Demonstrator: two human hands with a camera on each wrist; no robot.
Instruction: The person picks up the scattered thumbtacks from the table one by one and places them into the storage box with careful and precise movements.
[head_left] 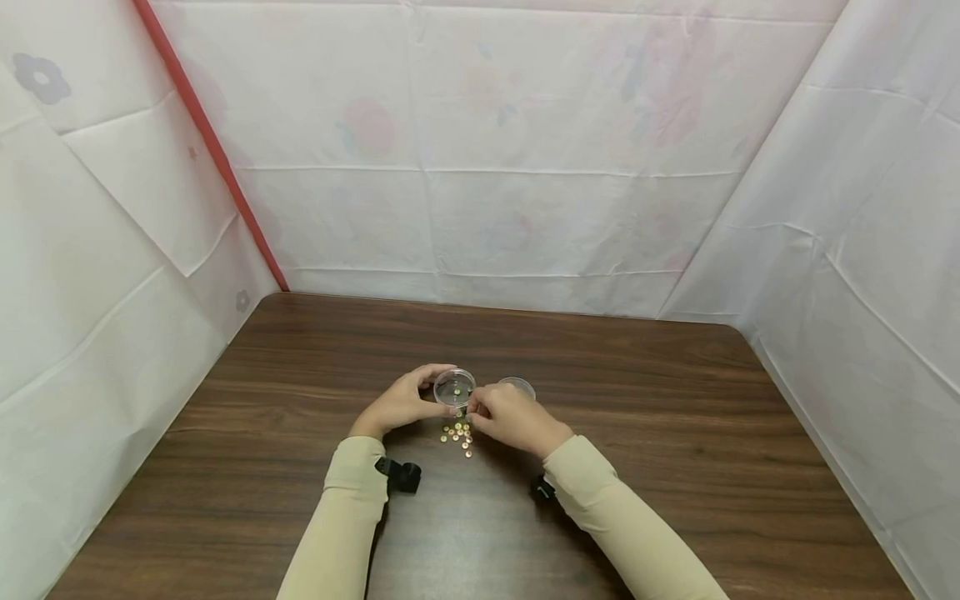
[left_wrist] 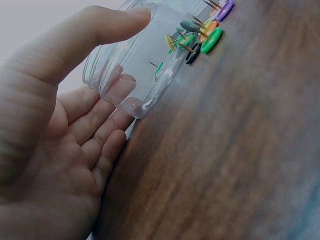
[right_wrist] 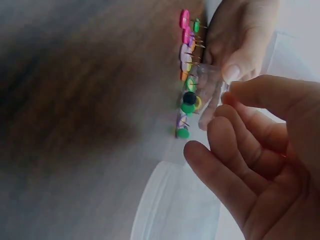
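Note:
My left hand (head_left: 405,402) curls around a clear round plastic jar (left_wrist: 135,70), thumb on its near side and fingers on its far side. A green thumbtack (head_left: 457,392) shows through the jar. Several colourful thumbtacks (head_left: 456,432) lie on the table just in front of it; in the right wrist view a pink thumbtack (right_wrist: 185,19) and a black thumbtack (right_wrist: 190,97) stand out, most with points up. My right hand (head_left: 513,417) is at the jar's right side, thumb and index fingertips together near its rim. Whether anything is between those fingertips is hidden.
A clear round shallow piece (head_left: 519,385), like a lid, lies on the brown wood-grain table (head_left: 637,400) behind my right hand. White curtains (head_left: 480,217) enclose the table's back and sides. Black wrist cameras sit on both sleeves.

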